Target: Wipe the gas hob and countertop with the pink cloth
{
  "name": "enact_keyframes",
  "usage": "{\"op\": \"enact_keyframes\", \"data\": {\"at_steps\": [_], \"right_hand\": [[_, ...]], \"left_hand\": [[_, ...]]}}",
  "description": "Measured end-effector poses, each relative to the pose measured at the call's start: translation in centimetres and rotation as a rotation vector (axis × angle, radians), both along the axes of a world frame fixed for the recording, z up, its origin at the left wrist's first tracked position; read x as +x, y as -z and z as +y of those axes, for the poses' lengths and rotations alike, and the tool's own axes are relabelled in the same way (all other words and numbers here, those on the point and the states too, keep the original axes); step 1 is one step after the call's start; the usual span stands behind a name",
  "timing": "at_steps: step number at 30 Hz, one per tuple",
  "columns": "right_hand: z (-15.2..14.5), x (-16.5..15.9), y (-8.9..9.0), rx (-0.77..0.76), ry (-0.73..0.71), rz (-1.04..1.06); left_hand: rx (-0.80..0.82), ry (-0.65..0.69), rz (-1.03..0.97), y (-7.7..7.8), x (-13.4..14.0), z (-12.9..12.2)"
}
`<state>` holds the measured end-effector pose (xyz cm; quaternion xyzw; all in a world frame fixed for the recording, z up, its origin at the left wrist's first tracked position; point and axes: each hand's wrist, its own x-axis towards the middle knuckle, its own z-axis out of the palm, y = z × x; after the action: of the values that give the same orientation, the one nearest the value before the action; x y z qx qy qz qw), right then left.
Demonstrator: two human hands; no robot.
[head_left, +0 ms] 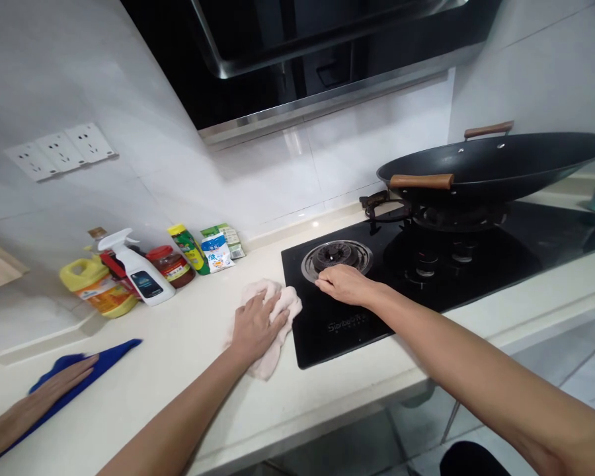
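My left hand presses down on a pale pink cloth, with the fabric bunched around its fingers. The cloth lies on the white countertop and just overlaps the left edge of the black gas stove. Over the front of the left burner, my right hand is closed with the fingers curled in. Whatever those fingers hold, if anything, is hidden. That burner shows its round metal ring and dark centre, without a pan support on it.
A black wok rests over the right burner; a pan support sits behind. Left, another person's hand lies on a blue cloth. A spray bottle, yellow jug, jar and packets line the wall. A range hood overhangs.
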<state>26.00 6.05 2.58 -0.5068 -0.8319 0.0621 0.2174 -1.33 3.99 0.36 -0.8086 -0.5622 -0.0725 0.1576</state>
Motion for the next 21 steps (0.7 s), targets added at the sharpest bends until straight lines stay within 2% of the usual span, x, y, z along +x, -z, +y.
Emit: {"op": "enact_keyframes", "data": {"at_steps": [6,10,15,21], "right_hand": [[-0.1,0.1,-0.2,0.027,-0.026,0.008],[0.1,0.8,-0.3,0.029,0.001,0.009],[0.4,1.4,-0.3,0.021,0.022,0.007],[0.5,1.5,-0.3,0.01,0.037,0.009]], "left_hand": [[0.014,-0.092,0.003,0.0,-0.1,5.0],[0.0,-0.145,-0.036,-0.4,-1.3,7.1],[0.012,-0.226,-0.067,-0.9,-3.7,8.3],[0.038,-0.272,-0.052,-1.2,-8.1,7.8]]}}
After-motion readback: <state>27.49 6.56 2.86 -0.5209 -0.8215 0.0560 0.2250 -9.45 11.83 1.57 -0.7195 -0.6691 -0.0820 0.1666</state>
